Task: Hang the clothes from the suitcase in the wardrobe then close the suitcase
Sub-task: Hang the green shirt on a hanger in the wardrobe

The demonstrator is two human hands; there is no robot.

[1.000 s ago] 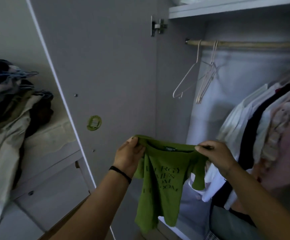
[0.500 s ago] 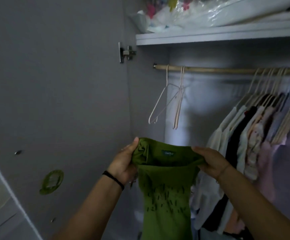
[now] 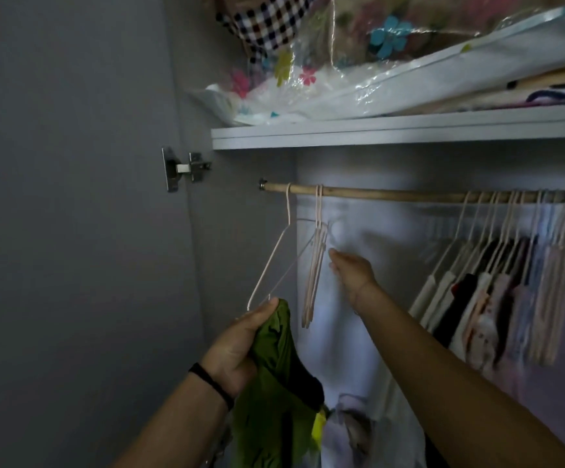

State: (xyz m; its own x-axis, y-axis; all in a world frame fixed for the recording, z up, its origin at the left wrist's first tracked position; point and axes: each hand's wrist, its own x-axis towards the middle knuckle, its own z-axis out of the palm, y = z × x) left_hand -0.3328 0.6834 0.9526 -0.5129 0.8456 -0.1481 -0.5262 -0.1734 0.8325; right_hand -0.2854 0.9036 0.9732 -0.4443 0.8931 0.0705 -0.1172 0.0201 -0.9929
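My left hand grips a bunched green T-shirt that hangs down below it, low in the middle of the view. My right hand is stretched out, fingers extended, just right of a bunch of empty pale hangers on the wooden rail; it holds nothing. One more empty hanger hangs tilted at the rail's left end, its lower tip close above my left thumb. The suitcase is out of view.
The open wardrobe door with its hinge stands on the left. Several hung garments fill the rail's right half. A shelf above carries plastic-wrapped bedding. White items lie at the wardrobe bottom.
My right hand has let go of the green T-shirt and reached up to the empty hangers. My left hand now holds the bunched shirt alone. The view tilted upward.
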